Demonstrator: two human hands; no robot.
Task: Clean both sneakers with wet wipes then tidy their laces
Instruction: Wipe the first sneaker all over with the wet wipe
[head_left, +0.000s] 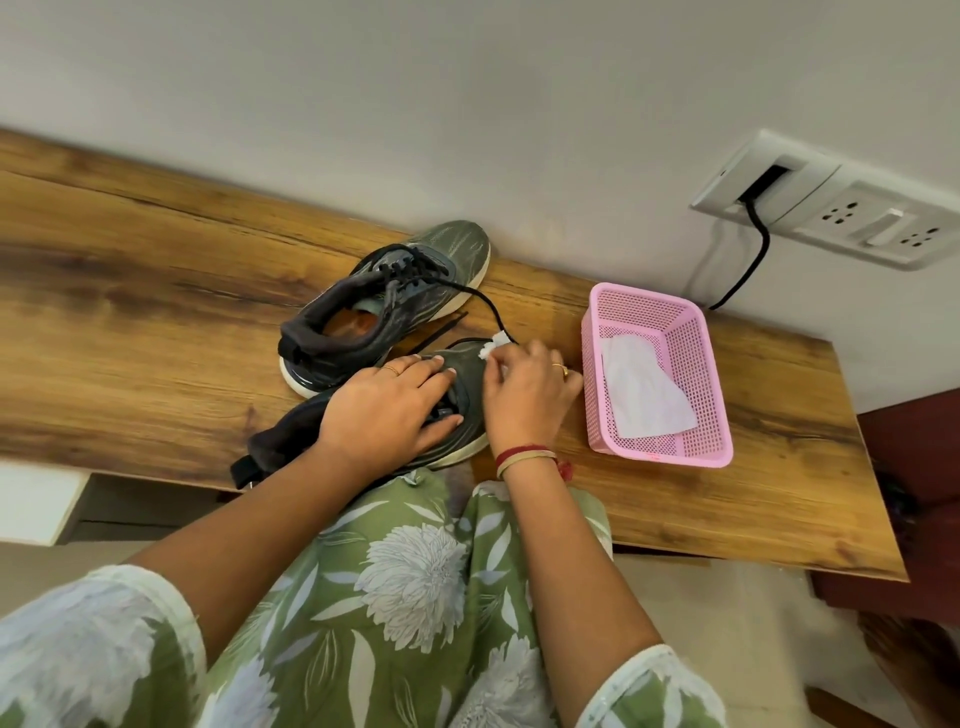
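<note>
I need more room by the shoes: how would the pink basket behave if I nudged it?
Probably very light: the pink basket is thin perforated plastic holding only one wipe. It would likely slide on the smooth wooden table rather than tip, being low and wide. Its walls may flex if squeezed.

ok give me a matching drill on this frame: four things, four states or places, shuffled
Things
1. near sneaker
2. far sneaker
3. pink basket
4. wet wipe

States
A. pinched in the right hand
B. nearest the wall, no hand on it
C. under the flat left hand
D. has a second wipe lying inside

Pairs: 1-C, 2-B, 3-D, 4-A
</note>
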